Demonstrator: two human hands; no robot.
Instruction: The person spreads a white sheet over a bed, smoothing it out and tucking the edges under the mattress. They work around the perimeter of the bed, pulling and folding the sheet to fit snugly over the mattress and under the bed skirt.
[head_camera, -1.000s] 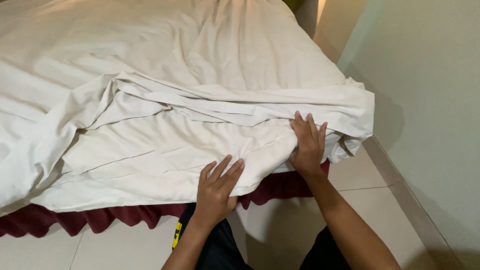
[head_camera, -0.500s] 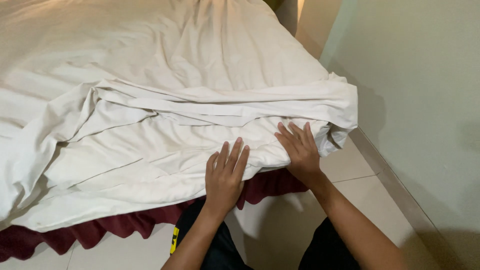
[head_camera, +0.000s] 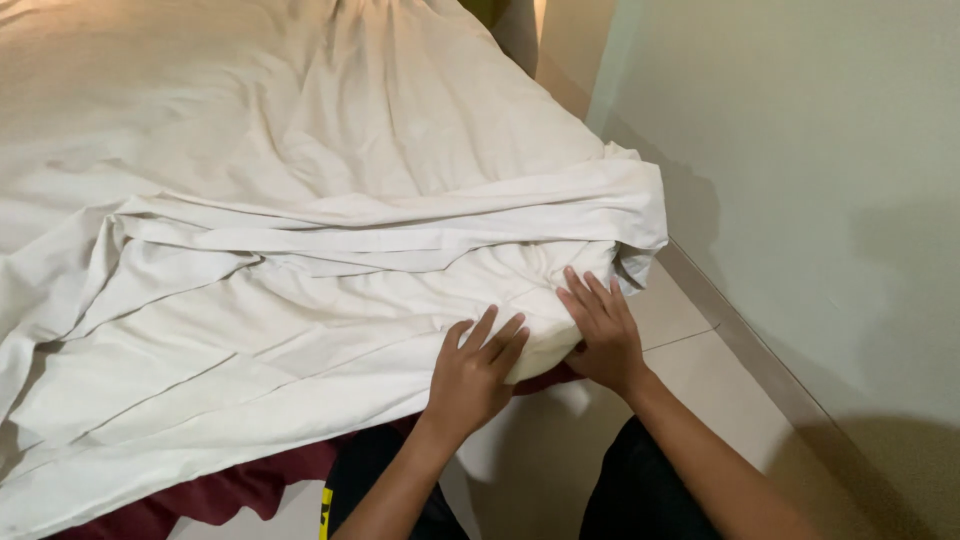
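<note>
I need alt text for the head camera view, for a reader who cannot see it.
Both hands press on a crumpled white cotton bedsheet at the bed's corner: left hand, right hand. A dark red ruffled bed skirt shows below, beside a pale plain wall.

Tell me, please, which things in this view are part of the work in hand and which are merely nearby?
In hand:
- white sheet, rumpled at the bed's corner
- left hand, flat on the sheet
- right hand, pressing the sheet's corner

Merely nearby:
- dark red bed skirt
- tiled floor
- pale wall
</note>
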